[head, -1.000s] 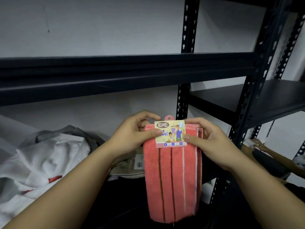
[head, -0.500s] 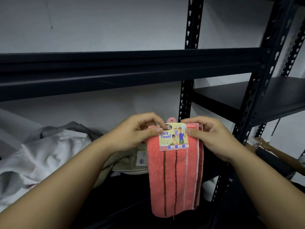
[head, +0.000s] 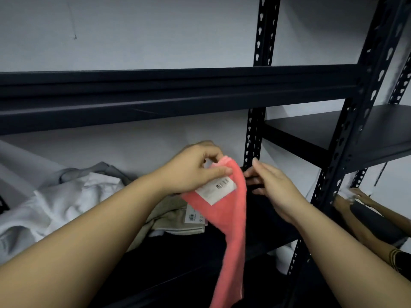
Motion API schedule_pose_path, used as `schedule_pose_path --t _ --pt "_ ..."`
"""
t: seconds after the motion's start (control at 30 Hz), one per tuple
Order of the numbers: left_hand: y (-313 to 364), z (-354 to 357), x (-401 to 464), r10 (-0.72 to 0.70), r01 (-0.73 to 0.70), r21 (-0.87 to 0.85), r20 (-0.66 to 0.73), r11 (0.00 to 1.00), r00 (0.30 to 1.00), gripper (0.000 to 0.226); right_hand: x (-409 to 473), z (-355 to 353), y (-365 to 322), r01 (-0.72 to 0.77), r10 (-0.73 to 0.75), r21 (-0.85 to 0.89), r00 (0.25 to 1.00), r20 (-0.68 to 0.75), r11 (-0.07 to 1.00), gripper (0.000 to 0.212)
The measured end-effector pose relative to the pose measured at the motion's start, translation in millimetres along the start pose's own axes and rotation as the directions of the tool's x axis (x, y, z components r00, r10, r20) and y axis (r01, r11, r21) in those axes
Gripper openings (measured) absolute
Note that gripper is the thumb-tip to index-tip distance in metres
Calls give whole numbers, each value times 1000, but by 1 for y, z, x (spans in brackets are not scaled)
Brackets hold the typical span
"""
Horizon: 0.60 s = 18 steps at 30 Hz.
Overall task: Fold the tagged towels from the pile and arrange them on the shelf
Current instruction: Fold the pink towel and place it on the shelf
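Lower shelf deck (head: 262, 221): pile of towels (head: 66, 203) fills left part; dark surface right of it, toward upright (head: 252, 138), lies open.

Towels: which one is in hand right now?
The pink towel, pinched at its top by the left hand; the beige towel lies on the shelf.

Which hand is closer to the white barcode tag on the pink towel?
Left. The left hand pinches the towel just above the tag, almost touching it. The right hand is open, off to the tag's right, clear of the towel.
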<state>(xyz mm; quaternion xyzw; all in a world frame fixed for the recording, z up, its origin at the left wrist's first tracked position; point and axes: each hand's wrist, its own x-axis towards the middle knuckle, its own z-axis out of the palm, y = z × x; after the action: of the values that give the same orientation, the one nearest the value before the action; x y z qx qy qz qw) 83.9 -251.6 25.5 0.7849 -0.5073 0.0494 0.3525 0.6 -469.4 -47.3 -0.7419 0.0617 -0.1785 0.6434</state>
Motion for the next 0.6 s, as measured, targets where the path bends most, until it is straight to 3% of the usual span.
schedule_pose_path --t 0.07,0.13,0.27,0.4,0.5,0.6 --pt "4 -5 6 -93 92 32 29 995 995 24 -7 -4 -9 49 -60 60 980 190 997 52" --pt "8 -8 12 -136 128 117 67 985 988 22 -15 0 -15 152 -139 -17 936 324 988 49" --pt "15 -13 16 -161 137 185 121 973 979 20 -15 14 -13 210 -161 -98 917 365 973 26" --pt "8 -24 12 -212 188 275 60 943 975 22 -7 9 15 78 -3 -152 900 436 985 20" --pt "-11 -34 0 -286 287 248 -43 925 957 22 0 -9 43 9 180 -329 822 540 944 22" --pt "-37 -41 -21 -383 397 197 -106 896 917 26 5 -31 64 -112 333 -393 761 557 913 23"
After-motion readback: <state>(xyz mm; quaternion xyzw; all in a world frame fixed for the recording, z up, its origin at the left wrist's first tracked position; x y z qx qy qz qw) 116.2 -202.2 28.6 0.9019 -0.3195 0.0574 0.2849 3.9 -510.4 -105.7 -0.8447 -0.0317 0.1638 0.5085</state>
